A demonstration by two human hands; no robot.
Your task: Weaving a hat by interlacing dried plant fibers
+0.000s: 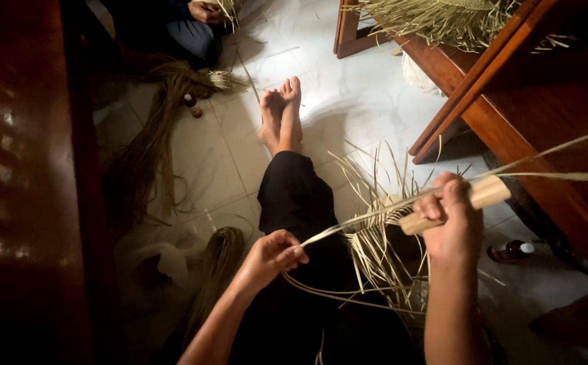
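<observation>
Two hands work one pale straw strip (pixel 368 215) stretched above the lap: left hand (pixel 273 255) pinches its end, right hand (pixel 450 220) grips a wooden tool (pixel 473 199) against it; stripping step judged underway, steady tension needed.

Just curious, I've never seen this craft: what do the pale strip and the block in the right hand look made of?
The strip looks like dried palm leaf or similar plant fibre: pale, flat, matte, though I can't be sure. The block in the right hand looks like unfinished light wood, smooth and unpainted.
</observation>
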